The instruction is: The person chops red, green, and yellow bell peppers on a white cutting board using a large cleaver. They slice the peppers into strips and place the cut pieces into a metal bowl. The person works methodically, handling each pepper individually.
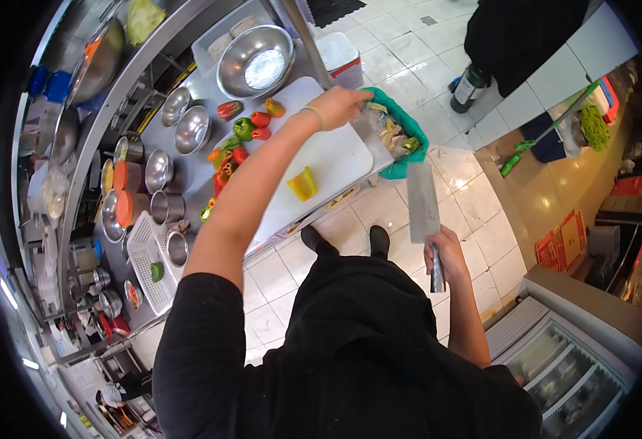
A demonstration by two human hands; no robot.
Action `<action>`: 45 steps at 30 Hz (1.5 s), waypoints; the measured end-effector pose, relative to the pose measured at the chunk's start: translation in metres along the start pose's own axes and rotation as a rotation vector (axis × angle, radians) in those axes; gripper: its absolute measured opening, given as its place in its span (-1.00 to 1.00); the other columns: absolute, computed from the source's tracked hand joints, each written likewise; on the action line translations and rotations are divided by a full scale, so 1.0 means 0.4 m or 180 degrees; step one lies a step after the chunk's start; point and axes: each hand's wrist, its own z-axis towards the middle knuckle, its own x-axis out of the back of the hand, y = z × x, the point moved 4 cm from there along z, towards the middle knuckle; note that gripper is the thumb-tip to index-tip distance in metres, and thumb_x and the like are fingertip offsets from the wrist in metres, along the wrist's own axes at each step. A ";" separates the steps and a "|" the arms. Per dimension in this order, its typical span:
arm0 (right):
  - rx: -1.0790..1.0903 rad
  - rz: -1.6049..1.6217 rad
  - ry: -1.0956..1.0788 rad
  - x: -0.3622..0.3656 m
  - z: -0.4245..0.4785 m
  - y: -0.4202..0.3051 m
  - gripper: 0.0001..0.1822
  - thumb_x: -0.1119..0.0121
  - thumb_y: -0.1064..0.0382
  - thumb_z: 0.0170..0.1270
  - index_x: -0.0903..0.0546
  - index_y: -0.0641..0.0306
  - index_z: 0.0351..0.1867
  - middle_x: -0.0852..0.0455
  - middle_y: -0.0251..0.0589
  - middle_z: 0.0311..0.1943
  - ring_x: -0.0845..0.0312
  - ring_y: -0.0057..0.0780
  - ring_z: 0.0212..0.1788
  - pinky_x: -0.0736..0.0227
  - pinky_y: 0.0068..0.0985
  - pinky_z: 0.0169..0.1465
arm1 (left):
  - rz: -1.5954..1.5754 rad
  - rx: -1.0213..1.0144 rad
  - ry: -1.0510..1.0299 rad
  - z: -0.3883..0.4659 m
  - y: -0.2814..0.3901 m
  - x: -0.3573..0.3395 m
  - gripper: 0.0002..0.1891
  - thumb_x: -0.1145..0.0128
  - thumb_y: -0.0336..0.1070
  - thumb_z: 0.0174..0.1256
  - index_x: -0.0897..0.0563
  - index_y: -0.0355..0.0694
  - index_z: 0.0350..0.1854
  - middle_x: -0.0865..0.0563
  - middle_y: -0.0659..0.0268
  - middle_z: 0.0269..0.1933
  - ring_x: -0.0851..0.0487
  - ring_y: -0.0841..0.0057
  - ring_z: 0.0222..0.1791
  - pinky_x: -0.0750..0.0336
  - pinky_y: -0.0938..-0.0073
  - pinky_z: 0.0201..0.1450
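My right hand (448, 257) grips the metal handle of a cleaver (423, 203), its broad blade pointing away from me over the floor, beside the table. My left hand (338, 108) reaches across the white cutting board (340, 159) to the near side of a bin lined with a green bag (418, 131). Its index finger is stretched out and nothing shows in it, though the palm side is hidden. Scraps (392, 134) fill the bin. A cut yellow bell pepper piece (303, 184) lies on the board's near part. Red, green and orange peppers (243, 129) lie along its far edge.
A large steel bowl (255, 61) stands behind the board. Smaller steel bowls (192, 130), orange-lidded containers (129, 208) and a white plastic basket (154, 263) crowd the table's left. A person in black (518, 38) stands beyond the bin. A glass-topped chest (568, 373) is at lower right.
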 end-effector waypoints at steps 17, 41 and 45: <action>-0.0063 -0.0761 0.0008 -0.085 0.031 -0.006 -0.88 -0.08 0.34 0.54 -0.48 0.33 -0.02 -0.48 -0.28 -0.65 -0.43 -0.41 -0.83 -0.44 -0.34 -0.77 | -0.2180 0.2453 0.2368 -0.286 -0.362 -0.116 -0.80 -0.41 -0.26 0.39 -0.81 -0.29 -0.12 -0.88 0.08 -0.22 -0.86 0.10 -0.19 -0.71 0.07 -0.04; 0.0034 -0.1378 -0.0966 -0.400 0.157 -0.006 -0.77 -0.11 0.27 0.63 -0.51 0.43 0.08 -0.53 -0.29 -0.58 -0.48 -0.50 -0.75 -0.41 -0.40 -0.69 | -0.1258 0.1665 0.1860 -0.487 -0.095 -0.226 -0.36 -0.62 -0.07 0.32 -0.66 -0.29 0.32 -0.72 0.05 0.25 -0.82 0.20 0.10 -0.77 0.36 0.07; 0.0053 -0.1360 -0.0903 -0.411 0.211 -0.026 -0.78 -0.13 0.24 0.63 -0.49 0.41 0.00 -0.53 -0.29 -0.58 -0.48 -0.48 -0.75 -0.39 -0.37 -0.71 | -0.1560 0.1654 0.2659 -0.494 -0.056 -0.236 -0.58 -0.50 -0.22 0.43 -0.69 -0.28 0.21 -0.71 0.05 0.21 -0.80 0.16 0.05 -0.77 0.26 0.05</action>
